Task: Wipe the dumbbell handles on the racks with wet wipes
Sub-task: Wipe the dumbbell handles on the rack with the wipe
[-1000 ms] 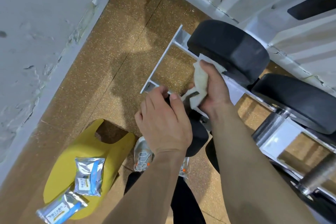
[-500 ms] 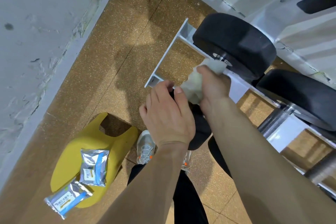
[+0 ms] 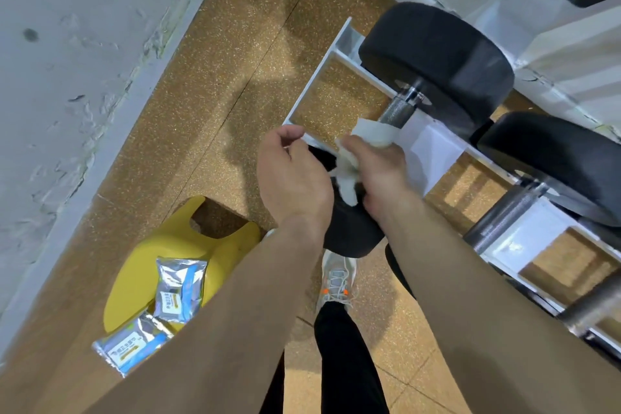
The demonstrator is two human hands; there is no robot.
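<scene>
Dumbbell handle [image 3: 395, 111] wrapped by wipe [image 3: 374, 131] in right hand [image 3: 379, 171]; packet labels [image 3: 174, 299] illegible.

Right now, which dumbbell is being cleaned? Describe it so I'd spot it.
Find the long white rack. At its end nearest the yellow stool lies the dumbbell. Unlike its neighbours, its handle is wrapped in a white wipe gripped by the right hand.

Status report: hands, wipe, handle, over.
Right hand grips white wet wipe round knurled steel dumbbell handle. Left hand over near black dumbbell head, grip unclear. Nothing blocking.
</scene>
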